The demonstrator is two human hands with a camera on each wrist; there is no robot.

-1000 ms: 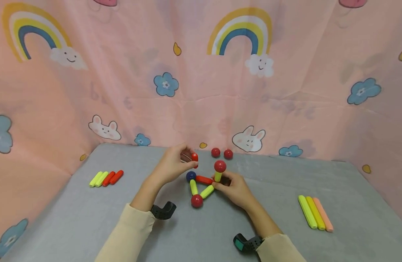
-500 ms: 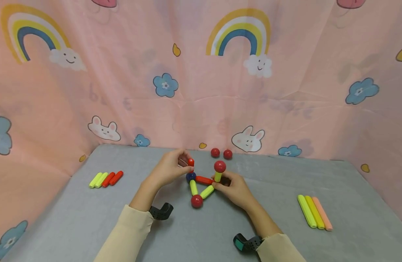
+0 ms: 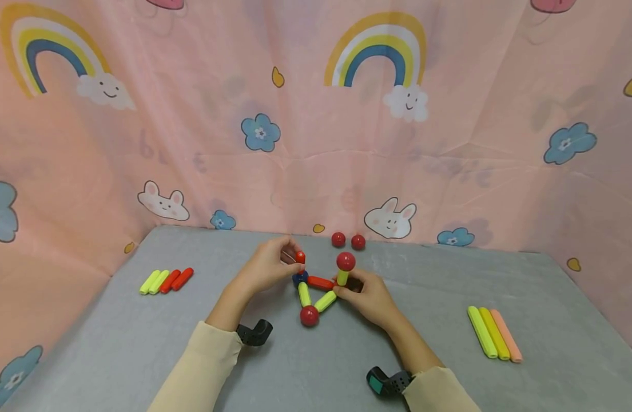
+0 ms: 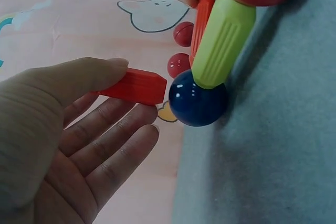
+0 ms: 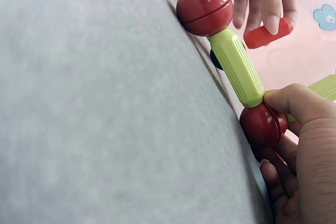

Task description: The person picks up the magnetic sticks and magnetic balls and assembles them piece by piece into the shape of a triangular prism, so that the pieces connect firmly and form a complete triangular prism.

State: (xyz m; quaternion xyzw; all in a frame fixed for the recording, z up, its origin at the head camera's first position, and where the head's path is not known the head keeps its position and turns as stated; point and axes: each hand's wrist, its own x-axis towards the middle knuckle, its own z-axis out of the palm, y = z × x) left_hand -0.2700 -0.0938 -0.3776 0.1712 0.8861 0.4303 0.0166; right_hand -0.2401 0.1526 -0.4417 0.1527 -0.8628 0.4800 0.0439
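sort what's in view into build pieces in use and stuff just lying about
In use:
red stick, in the left hand
ball-and-stick triangle, held by the right hand
its blue ball

Likely just lying about:
two red balls
four short sticks
three long sticks

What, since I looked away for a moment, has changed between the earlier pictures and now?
The left hand has brought its red stick down and slightly left, to just over the blue ball. Nothing was let go or newly taken hold of. The right hand still grips the red ball beneath the upright yellow-green stick, and the loose sticks lie as they were.
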